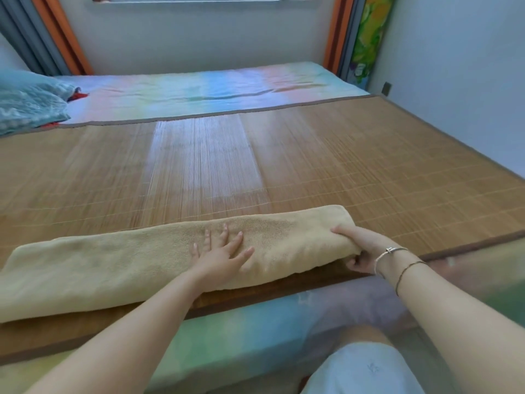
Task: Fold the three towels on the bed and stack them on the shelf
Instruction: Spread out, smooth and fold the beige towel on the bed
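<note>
While the yellow towel (119,263) lies folded into a long band across the near edge of the bamboo mat (341,172), both hands are on it. The left hand (221,255) rests flat on top of the towel near its middle, fingers straight and spread, palm down on the cloth. The right hand (359,248) grips the towel's right end: the thumb lies over the top of the fold and the other fingers curl under it, so that end is pinched and lifted slightly off the mat. The wrist behind that hand carries a silver bracelet (390,251) and a thin dark cord (409,270).

The towel's left end reaches almost to the mat's near left corner and sags over its brown border. Beyond the towel the mat stretches bare toward the far side of the bed, where a pastel rainbow sheet (199,91) shows past the mat's far edge. A teal pillow (28,100) sits at the mat's far left corner. Past the sheet, orange and grey curtains (56,32) hang on either side of the wall under a window. On the near side of the towel, the same rainbow sheet drapes down the bed's front, and the person's knee in pale shorts (366,371) shows just below it.
</note>
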The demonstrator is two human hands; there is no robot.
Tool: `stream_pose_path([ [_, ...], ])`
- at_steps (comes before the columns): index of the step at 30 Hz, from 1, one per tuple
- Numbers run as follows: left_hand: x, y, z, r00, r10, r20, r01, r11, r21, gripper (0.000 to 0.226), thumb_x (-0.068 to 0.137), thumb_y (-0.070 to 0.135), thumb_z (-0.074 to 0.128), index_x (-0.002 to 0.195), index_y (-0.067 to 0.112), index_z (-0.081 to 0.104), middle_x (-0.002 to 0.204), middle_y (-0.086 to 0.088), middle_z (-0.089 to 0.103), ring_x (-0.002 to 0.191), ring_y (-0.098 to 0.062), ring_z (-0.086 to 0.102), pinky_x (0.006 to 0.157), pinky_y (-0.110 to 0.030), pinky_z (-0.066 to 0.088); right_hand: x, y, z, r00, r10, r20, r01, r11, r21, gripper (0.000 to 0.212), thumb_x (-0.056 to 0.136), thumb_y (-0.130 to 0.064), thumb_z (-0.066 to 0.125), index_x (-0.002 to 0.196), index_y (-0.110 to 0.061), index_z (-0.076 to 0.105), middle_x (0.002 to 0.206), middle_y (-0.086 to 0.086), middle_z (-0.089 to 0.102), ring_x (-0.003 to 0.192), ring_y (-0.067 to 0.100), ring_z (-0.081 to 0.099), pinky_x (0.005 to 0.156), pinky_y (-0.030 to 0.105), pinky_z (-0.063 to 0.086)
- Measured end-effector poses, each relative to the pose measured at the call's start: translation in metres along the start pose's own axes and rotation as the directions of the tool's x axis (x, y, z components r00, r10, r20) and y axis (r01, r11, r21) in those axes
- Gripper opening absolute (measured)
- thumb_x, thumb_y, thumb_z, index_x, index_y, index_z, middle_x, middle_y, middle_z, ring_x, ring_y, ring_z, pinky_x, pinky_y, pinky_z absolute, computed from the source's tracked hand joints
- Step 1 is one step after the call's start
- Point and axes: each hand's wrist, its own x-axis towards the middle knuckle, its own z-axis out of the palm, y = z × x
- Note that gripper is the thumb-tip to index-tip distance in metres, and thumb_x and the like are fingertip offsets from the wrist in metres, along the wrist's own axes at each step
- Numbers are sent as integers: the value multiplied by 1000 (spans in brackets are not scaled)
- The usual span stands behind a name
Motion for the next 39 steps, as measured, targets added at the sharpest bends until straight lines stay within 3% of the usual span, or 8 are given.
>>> stream_pose_path([
  [5, -2, 39, -7, 997, -20, 80, 50, 917, -397, 80, 82, 79, 5, 151, 39, 5, 160, 7, -10, 144, -29, -21, 113, -58, -14, -43, -41, 11, 963, -254, 88, 231, 950, 212, 14, 83, -16, 60, 81, -16, 47, 61, 2, 40, 45, 11, 34, 32, 15, 25],
  [9, -25, 90, -9, 950, 281, 134, -54, 572, -818, 72, 84, 79, 20, 143, 40, 34, 153, 11, 32, 144, -16, 23, 119, -39, 17, -100, -81, 32, 886, -436, 160, 394, 887, 240, 11, 84, -12, 55, 80, -16, 46, 61, 3, 34, 50, 13, 30, 30, 16, 23],
  [14, -37, 100, -9, 887, 417, 199, 55, 334, -941, 56, 94, 61, 34, 107, 13, 59, 85, -11, 53, 67, -5, 54, 91, -25, 43, -134, -89, 91, 879, -430, 207, 413, 902, 124, 9, 84, -14, 58, 83, -13, 49, 56, 3, 35, 31, 9, 35, 29, 14, 24],
  [19, -49, 12, -53, 995, 93, 24, 5, 207, -978, 50, 96, 61, 27, 124, 30, 54, 122, 8, 60, 111, -17, 57, 108, -47, 34, -118, -68, 174, 895, -418, 154, 436, 893, -114, 22, 74, -21, 64, 82, -6, 51, 40, 3, 43, 32, 16, 40, 38, 20, 32],
  [25, -74, -122, -88, 962, -251, 102, 153, 191, -970, 71, 88, 73, 24, 127, 22, 54, 121, -3, 63, 108, -28, 61, 101, -55, 41, -104, -26, 291, 898, -351, 266, 425, 850, -313, 19, 85, -26, 54, 77, -8, 54, 64, 5, 50, 54, 18, 48, 54, 30, 41],
  [29, -82, -157, -91, 905, -370, 210, 258, 87, -962, 81, 88, 73, 28, 132, 7, 46, 117, -14, 58, 103, -35, 58, 94, -52, 47, -101, -4, 322, 891, -20, 453, 194, 919, -343, 36, 96, -31, 38, 125, -10, 43, 76, 8, 51, 55, 19, 52, 47, 25, 45],
  [34, -67, -149, -94, 896, -409, 173, 293, 250, -923, 89, 79, 68, 56, 141, 6, 39, 121, -13, 54, 116, -33, 53, 100, -45, 46, -63, -1, 272, 737, -604, 301, 612, 410, -676, 29, 94, -25, 42, 111, -10, 59, 100, 6, 59, 91, 22, 58, 82, 33, 49],
  [39, -50, -113, -89, 902, -408, -143, 217, 713, -667, 59, 82, 37, 71, 126, 6, 48, 110, -2, 50, 99, -18, 48, 81, -31, 39, -40, 4, 205, 657, -723, 211, 445, 146, -884, 40, 95, -31, 40, 133, -21, 47, 139, 5, 43, 133, 23, 34, 111, 43, 20],
])
